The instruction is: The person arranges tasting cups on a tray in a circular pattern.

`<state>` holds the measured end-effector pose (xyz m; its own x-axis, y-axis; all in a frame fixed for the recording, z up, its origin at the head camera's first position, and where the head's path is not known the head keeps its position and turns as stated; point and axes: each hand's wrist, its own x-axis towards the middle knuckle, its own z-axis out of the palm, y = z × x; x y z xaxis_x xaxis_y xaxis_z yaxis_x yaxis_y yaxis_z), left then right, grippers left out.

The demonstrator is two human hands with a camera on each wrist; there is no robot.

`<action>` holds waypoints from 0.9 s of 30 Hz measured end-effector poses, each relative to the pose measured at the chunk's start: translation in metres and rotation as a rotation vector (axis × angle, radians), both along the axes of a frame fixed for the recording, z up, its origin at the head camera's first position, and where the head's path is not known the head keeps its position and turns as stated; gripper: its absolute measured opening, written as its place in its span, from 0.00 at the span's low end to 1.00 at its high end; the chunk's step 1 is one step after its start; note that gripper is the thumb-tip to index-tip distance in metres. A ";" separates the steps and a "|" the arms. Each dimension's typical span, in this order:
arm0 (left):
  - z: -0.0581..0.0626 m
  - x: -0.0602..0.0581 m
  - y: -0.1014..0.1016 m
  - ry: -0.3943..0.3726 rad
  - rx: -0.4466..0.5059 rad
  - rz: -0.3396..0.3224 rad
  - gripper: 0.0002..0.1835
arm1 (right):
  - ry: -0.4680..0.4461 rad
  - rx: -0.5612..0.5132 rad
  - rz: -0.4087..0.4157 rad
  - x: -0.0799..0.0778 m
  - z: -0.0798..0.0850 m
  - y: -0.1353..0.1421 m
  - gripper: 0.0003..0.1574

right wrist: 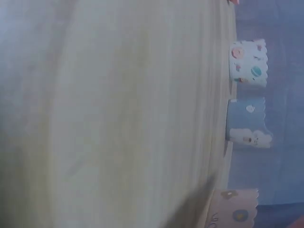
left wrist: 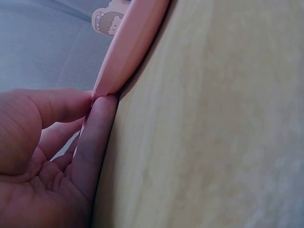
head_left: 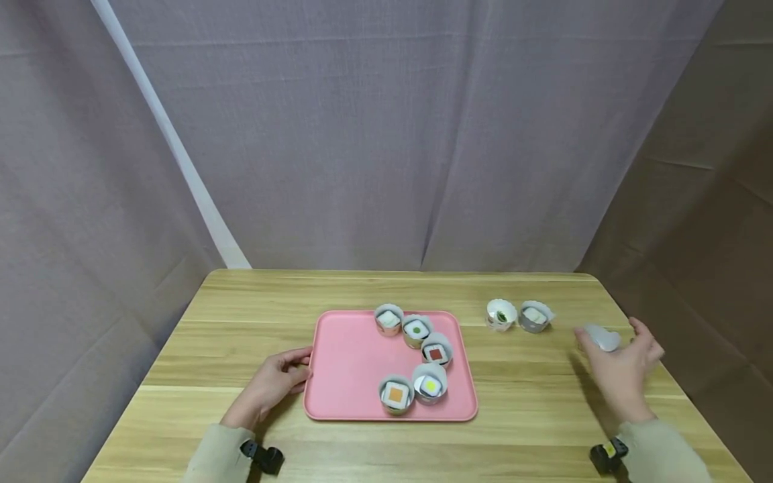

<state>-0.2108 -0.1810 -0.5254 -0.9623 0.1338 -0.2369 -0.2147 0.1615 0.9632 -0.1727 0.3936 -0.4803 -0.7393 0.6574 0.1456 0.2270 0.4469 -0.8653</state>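
Observation:
My left hand point(head_left: 274, 382) is at the left edge of a pink tray point(head_left: 353, 362); in the left wrist view its thumb and a finger point(left wrist: 95, 137) pinch the rim. At the table's right side, my right hand point(head_left: 622, 372) is spread about a pale paper cup point(head_left: 604, 337), thumb on one side and fingers on the other, with a gap on the finger side. The right wrist view shows this cup point(right wrist: 235, 209) as pinkish with a scalloped rim, standing close to the tabletop. Most of the right hand is out of that view.
Several paper cups sit on the tray's right half, including ones with an orange-marked block point(head_left: 396, 395) and a red-marked block point(head_left: 436, 353). Right of the tray stand a white cup point(head_left: 500, 314) and a grey-blue cup point(head_left: 535, 316). Grey curtains point(head_left: 338, 154) surround the wooden table point(head_left: 519, 429).

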 end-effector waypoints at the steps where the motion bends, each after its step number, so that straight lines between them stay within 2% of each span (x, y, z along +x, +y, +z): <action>1: 0.000 0.000 0.000 0.006 -0.001 -0.005 0.24 | -0.023 -0.030 -0.014 -0.001 0.000 0.002 0.65; 6: 0.001 0.001 -0.001 0.012 0.004 -0.013 0.24 | -0.099 -0.208 -0.040 -0.007 -0.001 0.009 0.73; 11: 0.003 0.000 0.000 -0.003 0.012 0.001 0.24 | -0.105 -0.443 0.028 -0.013 -0.006 0.015 0.75; 14: 0.003 0.000 0.002 -0.004 0.016 0.001 0.25 | -0.094 -0.496 0.071 -0.017 -0.012 0.019 0.70; 16: 0.003 0.000 0.003 0.001 0.017 -0.005 0.25 | -0.123 -0.462 0.102 -0.017 -0.016 0.023 0.63; 20: 0.001 0.000 0.004 0.009 0.019 -0.018 0.25 | -0.221 -0.294 0.152 -0.016 -0.024 0.028 0.51; 23: 0.000 0.000 0.003 0.011 0.019 -0.018 0.25 | -0.285 -0.175 0.170 -0.016 -0.027 0.029 0.53; 27: 0.001 0.001 0.002 0.017 0.026 -0.014 0.25 | -0.305 -0.117 0.179 -0.018 -0.030 0.027 0.55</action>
